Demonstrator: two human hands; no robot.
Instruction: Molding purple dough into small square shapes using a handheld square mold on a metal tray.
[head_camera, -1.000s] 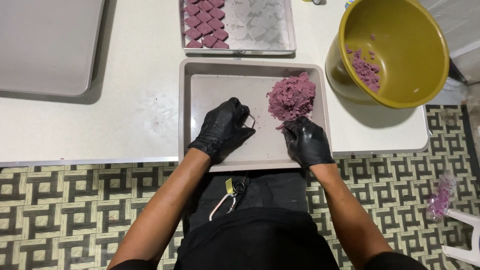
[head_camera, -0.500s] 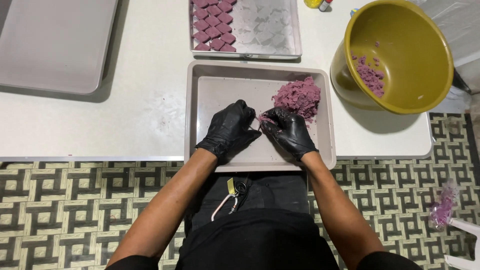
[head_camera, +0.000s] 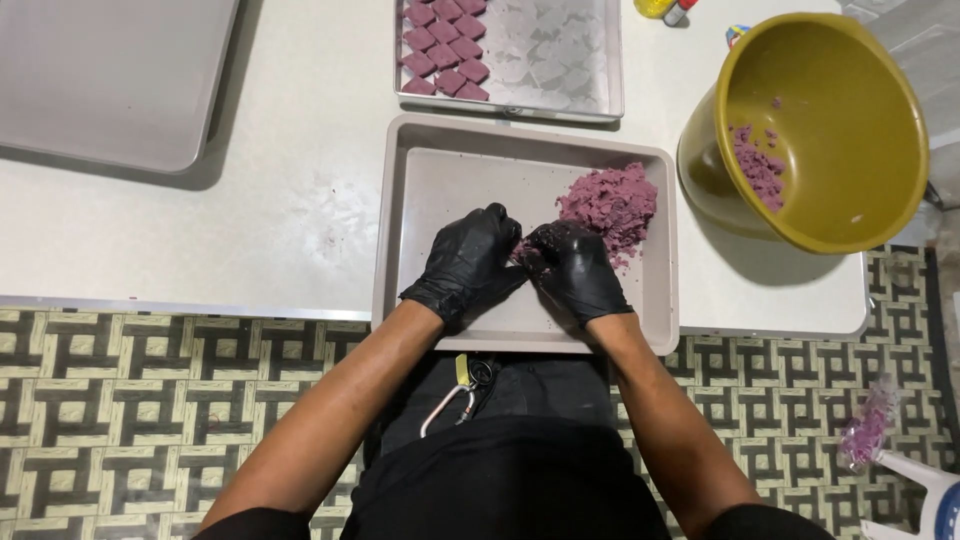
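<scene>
Both my hands wear black gloves and meet over the middle of a beige rectangular tray (head_camera: 395, 200). My left hand (head_camera: 468, 265) and my right hand (head_camera: 578, 272) press together around a small lump of purple dough (head_camera: 521, 256), which shows only as a sliver between the fingers. A loose pile of the same purple dough (head_camera: 612, 203) lies in the tray's far right corner, just beyond my right hand.
A yellow-green bowl (head_camera: 840, 110) with dough crumbs (head_camera: 755, 165) stands at the right. Behind the tray, a shallow mould tray (head_camera: 560, 55) holds several purple diamond-shaped pieces (head_camera: 445, 50). A large grey tray (head_camera: 110, 80) lies far left. A small purple bag (head_camera: 865, 430) rests by the patterned floor.
My right hand has moved left from the front of the dough pile to meet my left hand at the tray's middle. The two hands now close together around a small lump.
</scene>
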